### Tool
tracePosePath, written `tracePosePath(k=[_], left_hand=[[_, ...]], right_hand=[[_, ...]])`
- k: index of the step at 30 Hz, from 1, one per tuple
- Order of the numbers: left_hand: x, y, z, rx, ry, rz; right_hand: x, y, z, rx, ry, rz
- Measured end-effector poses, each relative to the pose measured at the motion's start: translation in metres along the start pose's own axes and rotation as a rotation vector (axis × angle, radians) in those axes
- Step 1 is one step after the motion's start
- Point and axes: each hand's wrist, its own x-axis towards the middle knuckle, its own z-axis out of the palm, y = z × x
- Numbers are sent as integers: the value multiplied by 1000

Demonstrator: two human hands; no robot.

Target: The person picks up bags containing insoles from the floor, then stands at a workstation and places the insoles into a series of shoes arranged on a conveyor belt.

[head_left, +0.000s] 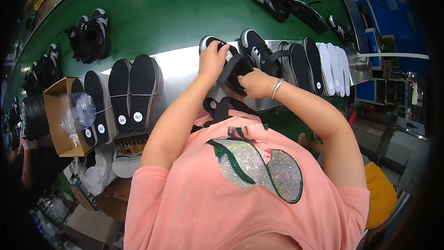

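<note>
Over the metal strip at the table's near edge, both my hands hold a black sneaker (238, 67) with a silver toe pointing away from me. My left hand (213, 61) grips its front, fingers bent over the upper near the toe. A small pale, shiny patch shows beside those fingertips; I cannot make out what it is. At the heel end, my right hand (257, 83) is closed on the collar, with the thumb near the opening. The inside of the shoe is mostly hidden. Just right of it rests a second black sneaker (259, 52) with a silver toe.
Stacks of black insoles (143, 88) stand to the left, some banded, beside a cardboard box (55, 120) with clear plastic pieces (83, 111). More black insoles (312, 65) and white insoles (326, 67) line the right. Other sneakers (270, 0) sit on the green table (175, 9).
</note>
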Motion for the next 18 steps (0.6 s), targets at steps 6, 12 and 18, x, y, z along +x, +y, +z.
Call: tracePosePath(k=[6, 12, 18], left_hand=[[2, -1, -10, -325, -229, -178], [3, 12, -26, -173, -235, -105], [24, -23, -31, -90, 1, 174]], right_hand=[[5, -3, -8, 1464, 357, 169], [42, -13, 12, 1619, 692, 238], [36, -16, 0, 1841, 560, -167]])
